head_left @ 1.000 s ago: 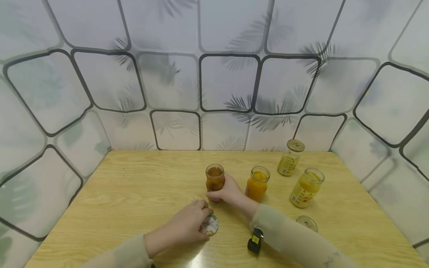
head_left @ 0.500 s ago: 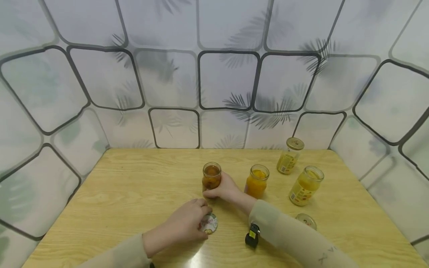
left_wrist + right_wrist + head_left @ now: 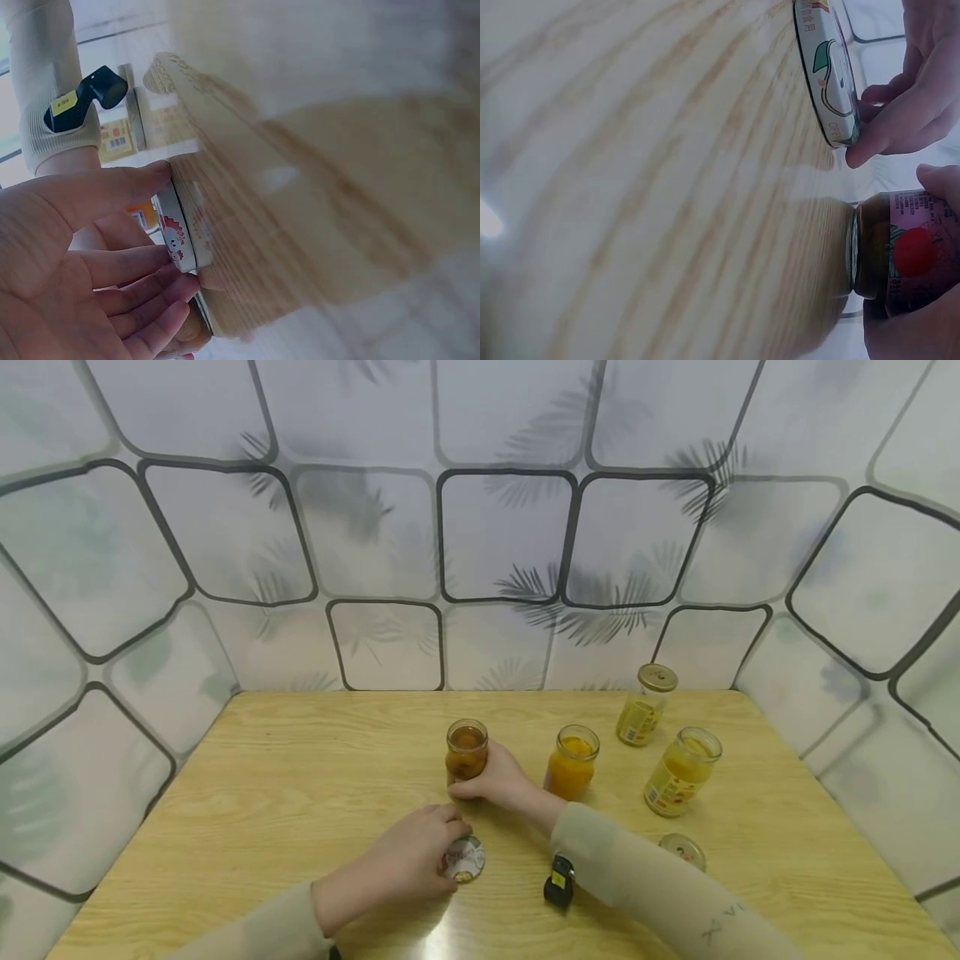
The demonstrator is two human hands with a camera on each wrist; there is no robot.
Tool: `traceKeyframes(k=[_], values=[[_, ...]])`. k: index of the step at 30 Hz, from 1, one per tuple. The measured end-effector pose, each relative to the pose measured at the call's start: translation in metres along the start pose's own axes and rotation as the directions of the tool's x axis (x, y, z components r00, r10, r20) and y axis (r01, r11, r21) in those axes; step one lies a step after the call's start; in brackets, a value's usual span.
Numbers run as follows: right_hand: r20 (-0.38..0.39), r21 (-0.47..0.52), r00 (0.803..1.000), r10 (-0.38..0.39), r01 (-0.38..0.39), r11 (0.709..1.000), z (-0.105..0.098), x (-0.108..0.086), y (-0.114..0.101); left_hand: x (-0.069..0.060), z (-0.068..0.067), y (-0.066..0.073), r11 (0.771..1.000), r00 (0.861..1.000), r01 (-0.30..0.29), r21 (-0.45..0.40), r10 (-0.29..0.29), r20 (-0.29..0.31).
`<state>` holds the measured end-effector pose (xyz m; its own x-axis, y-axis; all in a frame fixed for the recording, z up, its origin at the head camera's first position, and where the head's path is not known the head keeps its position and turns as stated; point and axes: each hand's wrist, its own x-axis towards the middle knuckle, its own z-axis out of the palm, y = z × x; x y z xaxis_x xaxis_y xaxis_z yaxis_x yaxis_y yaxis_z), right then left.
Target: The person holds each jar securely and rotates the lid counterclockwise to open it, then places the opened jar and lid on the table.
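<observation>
My right hand [image 3: 501, 777] grips a small lidless glass jar of brown preserved fruit [image 3: 466, 763], upright on the table. Thumb and fingers lie around its lower part. The right wrist view shows its pink label with a red fruit [image 3: 916, 251]. Nearer to me, a white printed jar lid [image 3: 466, 860] lies flat on the wood. My left hand [image 3: 412, 856] pinches this lid by its edge; the left wrist view has the thumb at one side of the rim and fingertips at the other. The lid is apart from the jar.
Right of the held jar stands a lidless jar of orange contents [image 3: 572, 770]. Farther right are a lidless yellow-labelled jar [image 3: 678, 781] and a similar jar with its gold lid on [image 3: 645, 710]. Another gold lid [image 3: 683, 852] lies near my right sleeve. A patterned wall [image 3: 495, 647] closes the table's back.
My right hand and the fruit jar have shifted slightly left, away from the orange jar. The left hand stays at the lid. The head view has shifted a little.
</observation>
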<state>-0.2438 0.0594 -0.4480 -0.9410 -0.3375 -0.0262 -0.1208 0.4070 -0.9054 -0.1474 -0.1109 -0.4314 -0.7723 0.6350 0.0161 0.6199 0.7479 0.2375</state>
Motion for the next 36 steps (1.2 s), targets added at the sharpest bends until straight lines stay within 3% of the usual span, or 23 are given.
traceKeyframes(k=[13,36], values=[[0.002,-0.017,0.999,-0.032,0.032,0.999,-0.0036,0.0037,0.0026,0.001,-0.0035,0.0001,1.0,1.0,-0.006,-0.005,0.006,-0.011],[0.024,-0.036,0.998,-0.062,0.063,0.997,-0.0017,0.0012,0.0041,-0.0004,-0.0024,0.0024,1.0,1.0,0.01,0.009,-0.011,0.024]])
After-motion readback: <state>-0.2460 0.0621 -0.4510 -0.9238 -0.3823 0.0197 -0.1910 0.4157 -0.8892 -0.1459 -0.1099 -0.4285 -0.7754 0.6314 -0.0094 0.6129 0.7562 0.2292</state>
